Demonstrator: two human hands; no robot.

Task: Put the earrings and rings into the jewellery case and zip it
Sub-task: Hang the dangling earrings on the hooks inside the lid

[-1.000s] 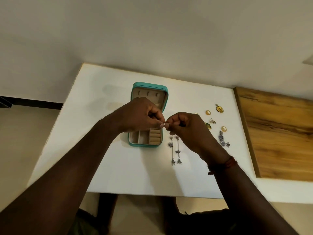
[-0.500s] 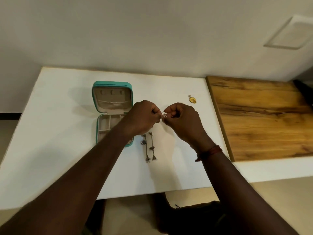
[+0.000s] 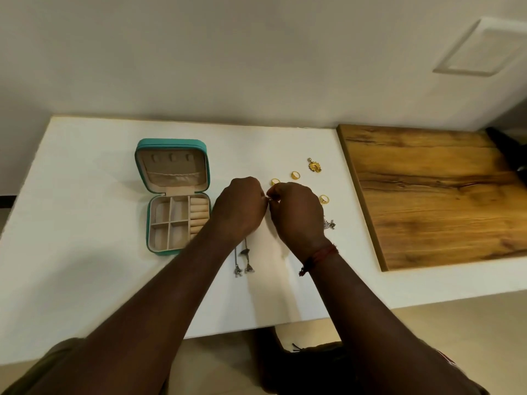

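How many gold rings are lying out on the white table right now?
3. One gold ring lies just beyond the right hand, one farther back near the gold flower pendant, and one right of that hand. The hands may hide more.

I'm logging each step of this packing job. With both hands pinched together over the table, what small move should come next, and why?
Probably carry the tiny piece pinched between the left hand and right hand leftward and set it into the open jewellery case. The case's compartments look empty, and the gold rings and long earrings lie on the white table.
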